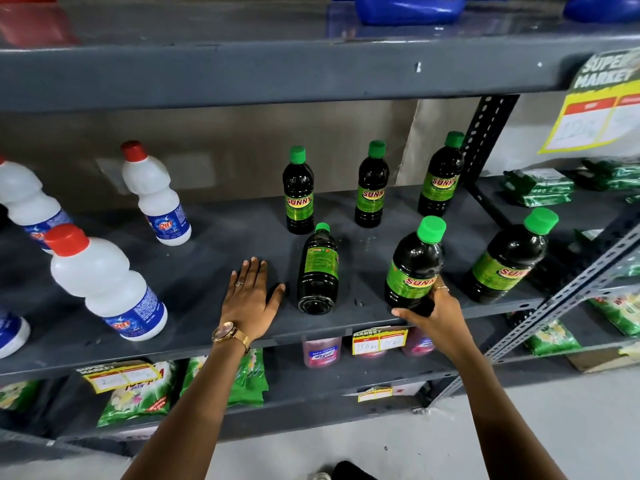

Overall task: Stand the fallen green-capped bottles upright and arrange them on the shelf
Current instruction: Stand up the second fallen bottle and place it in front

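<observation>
On the grey shelf (214, 271), three dark green-capped bottles stand upright at the back: one (298, 192), another (371, 185) and a third (440, 174). A fallen bottle (318, 268) lies on its side in the middle, base toward me. My left hand (249, 299) rests flat and open on the shelf just left of it. My right hand (433, 313) grips the base of an upright bottle (414, 265) at the front edge. Another bottle (509, 258) stands at the front right.
White red-capped bottles (104, 285) stand on the left part of the shelf. A perforated upright post (485, 133) bounds the right side. Green packets (536, 187) fill the neighbouring shelf, and price tags (379, 341) hang on the front edge. Pouches lie on the shelf below.
</observation>
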`<state>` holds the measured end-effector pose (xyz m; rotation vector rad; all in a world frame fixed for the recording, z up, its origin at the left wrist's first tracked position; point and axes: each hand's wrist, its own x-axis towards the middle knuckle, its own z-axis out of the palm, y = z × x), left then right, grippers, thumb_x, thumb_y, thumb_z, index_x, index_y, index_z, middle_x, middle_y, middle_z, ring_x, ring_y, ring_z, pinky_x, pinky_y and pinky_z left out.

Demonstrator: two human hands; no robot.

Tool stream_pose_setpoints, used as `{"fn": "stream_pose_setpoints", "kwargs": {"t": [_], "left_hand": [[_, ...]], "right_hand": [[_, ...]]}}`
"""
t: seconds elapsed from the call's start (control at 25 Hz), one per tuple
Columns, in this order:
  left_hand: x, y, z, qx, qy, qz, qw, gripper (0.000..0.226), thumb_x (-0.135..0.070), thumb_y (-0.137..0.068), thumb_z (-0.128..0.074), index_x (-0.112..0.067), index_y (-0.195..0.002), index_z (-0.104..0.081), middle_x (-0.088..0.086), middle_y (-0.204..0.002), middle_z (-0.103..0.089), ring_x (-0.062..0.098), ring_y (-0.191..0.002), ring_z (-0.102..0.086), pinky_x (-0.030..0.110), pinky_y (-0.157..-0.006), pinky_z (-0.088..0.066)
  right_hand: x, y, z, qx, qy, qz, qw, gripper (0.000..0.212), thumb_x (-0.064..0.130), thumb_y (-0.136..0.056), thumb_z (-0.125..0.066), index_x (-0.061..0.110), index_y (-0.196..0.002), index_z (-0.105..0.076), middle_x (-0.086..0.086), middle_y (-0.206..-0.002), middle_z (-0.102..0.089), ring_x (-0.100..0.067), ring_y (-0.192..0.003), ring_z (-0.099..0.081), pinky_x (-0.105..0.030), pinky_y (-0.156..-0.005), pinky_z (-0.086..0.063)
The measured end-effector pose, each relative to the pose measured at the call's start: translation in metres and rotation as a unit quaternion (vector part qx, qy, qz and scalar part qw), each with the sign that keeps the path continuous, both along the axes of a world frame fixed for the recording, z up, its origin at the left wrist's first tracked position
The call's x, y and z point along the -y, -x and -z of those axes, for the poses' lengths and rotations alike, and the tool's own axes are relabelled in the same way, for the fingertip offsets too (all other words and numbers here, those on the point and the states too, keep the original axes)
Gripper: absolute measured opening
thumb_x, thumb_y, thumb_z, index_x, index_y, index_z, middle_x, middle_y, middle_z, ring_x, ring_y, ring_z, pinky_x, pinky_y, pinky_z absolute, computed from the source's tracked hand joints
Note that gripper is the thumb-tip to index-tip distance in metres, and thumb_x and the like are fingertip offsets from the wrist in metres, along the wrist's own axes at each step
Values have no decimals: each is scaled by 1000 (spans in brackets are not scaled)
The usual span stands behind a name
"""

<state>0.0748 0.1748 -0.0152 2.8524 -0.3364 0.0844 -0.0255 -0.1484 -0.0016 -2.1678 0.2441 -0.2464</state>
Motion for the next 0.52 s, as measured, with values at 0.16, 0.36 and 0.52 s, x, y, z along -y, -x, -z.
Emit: {"fn": "stream_pose_setpoints", "kwargs": {"t": [0.16, 0.36, 0.52], "left_hand": [[-1, 0, 1, -1, 0, 2, 1000, 77, -55, -86, -17, -8, -147, -16, 11, -158, -12, 22, -146, -4, 36, -118, 2], [0, 0, 0, -2, -7, 2, 1000, 77, -55, -85, -15, -9, -147, -15, 11, -158, -11, 21, -146, -3, 35, -117, 3], [0, 0, -1, -4, -10, 0, 1000, 77, -55, -85, -15, -8, -147, -15, 11, -158, -11, 21, -146, -3, 35, -118, 3]], "right_hand": [[1, 0, 4, 3, 1, 0, 1000, 68, 29, -63, -87, 13, -119, -51, -4, -108, -66, -22, -103, -61, -29, -84, -45], [-12, 11, 1, 50, -42, 42, 997, 92, 24, -60, -90, 10, -137, -42, 4, -121, -61, -11, -111, -57, -10, -87, -42], [-59, 55, 21, 180, -62, 188, 964, 74, 50, -67, -80, 7, -121, -54, -2, -117, -56, -11, -104, -55, -22, -91, -45]]}}
